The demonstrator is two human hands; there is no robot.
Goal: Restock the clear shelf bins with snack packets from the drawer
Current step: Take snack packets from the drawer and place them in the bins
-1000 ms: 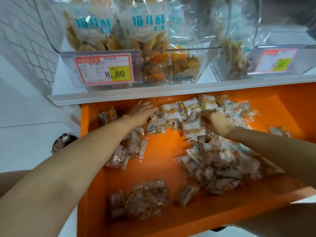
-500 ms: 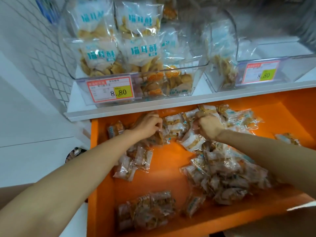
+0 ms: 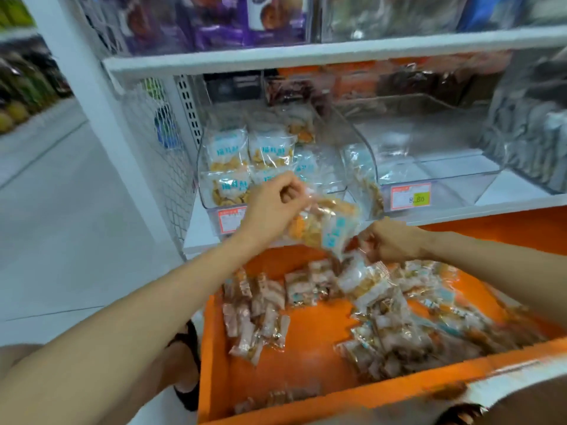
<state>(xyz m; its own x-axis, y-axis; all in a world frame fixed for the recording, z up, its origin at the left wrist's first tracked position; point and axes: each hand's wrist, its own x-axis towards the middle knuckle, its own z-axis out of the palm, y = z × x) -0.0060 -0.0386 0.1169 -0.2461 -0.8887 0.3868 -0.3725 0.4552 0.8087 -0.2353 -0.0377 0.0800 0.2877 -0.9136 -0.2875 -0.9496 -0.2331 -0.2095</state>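
Note:
My left hand (image 3: 273, 204) grips a clear snack packet (image 3: 325, 225) of yellow crisps with a blue label, raised above the orange drawer (image 3: 306, 342) and in front of the left clear bin (image 3: 334, 187). That bin holds several matching packets. My right hand (image 3: 389, 240) grips the top of another packet (image 3: 365, 279), which hangs just over the drawer's pile. Loose packets lie in heaps across the drawer, mostly at the middle and right. A second clear bin (image 3: 478, 182) to the right holds only a few packets at its left wall.
A white shelf edge (image 3: 460, 217) runs just above the drawer's back. Price tags sit on both bin fronts. A wire mesh side panel (image 3: 159, 167) closes the shelf's left end. Higher shelves carry purple and dark packs. White floor lies to the left.
Both hands have lifted from the drawer's back, each with a packet; the left one rose toward the left bin. The view has tilted upward, showing more shelves.

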